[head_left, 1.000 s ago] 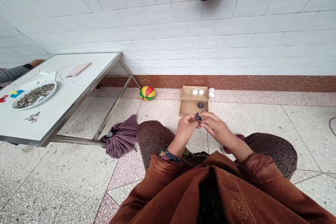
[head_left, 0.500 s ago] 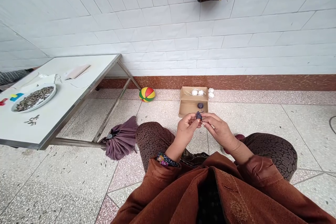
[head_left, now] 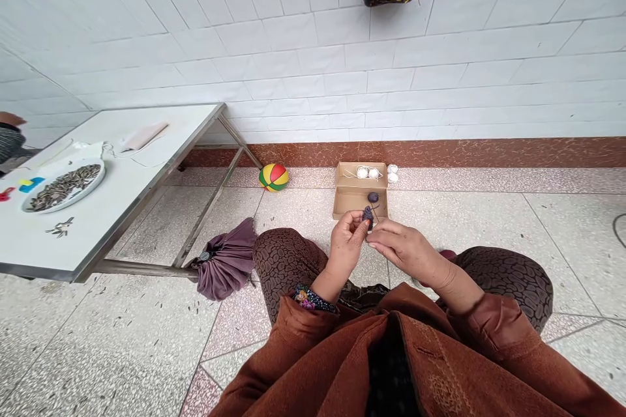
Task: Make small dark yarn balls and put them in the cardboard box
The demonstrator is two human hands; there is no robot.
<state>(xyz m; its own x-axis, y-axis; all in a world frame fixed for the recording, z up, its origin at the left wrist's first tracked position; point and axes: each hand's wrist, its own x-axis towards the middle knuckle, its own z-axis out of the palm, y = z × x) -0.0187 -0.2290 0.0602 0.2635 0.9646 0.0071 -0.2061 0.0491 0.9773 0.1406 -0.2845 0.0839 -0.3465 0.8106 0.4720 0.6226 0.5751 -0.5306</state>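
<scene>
A small piece of dark purple yarn work [head_left: 368,215] is pinched between the thumb and fingers of my left hand [head_left: 346,238]. Close beside it on the right, my right hand [head_left: 405,249] has its thumb and fingers pressed together. Whatever those fingertips hold is too small to make out. Just beyond my hands, a dark purple ball of yarn [head_left: 373,197] lies in an open cardboard box [head_left: 349,202] on the floor. From the ball a strand trails toward my hands. White balls of yarn [head_left: 362,172] rest in the box's back part.
Two small white balls [head_left: 392,173] sit right of the box. A striped toy ball [head_left: 274,177] is near the wall. At left, a table [head_left: 127,189] bears a plate of seeds [head_left: 66,186]; a purple bundle of cloth [head_left: 227,264] lies by its leg. Another person's arm [head_left: 10,133] shows far left.
My right hand has shifted slightly down and its fingers have moved off the top of the yarn piece. At far left, another person's arm has risen into view.
</scene>
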